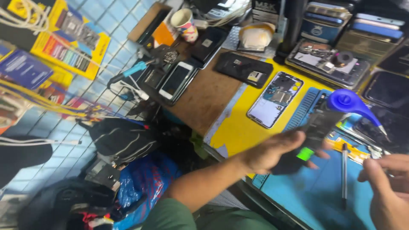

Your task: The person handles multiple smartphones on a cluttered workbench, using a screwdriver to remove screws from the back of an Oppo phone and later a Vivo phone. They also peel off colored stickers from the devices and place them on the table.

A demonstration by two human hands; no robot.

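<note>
While the left hand (pixel 272 153) grips a dark phone (pixel 317 127), long axis running near-left to far-right, fingers closed around it. Right hand (pixel 385 187), just right of it, pinches something I cannot make out.

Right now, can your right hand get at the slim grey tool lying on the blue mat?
Probably yes. The right hand hovers just beside the slim grey tool, which lies bare on the blue mat; nothing sits between them, and the left hand stays to its other side.

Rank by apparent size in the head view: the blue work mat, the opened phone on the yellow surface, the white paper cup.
1. Blue work mat, largest.
2. Opened phone.
3. White paper cup, smallest, though it stands farthest from the camera, so its true size is unsure.
</note>
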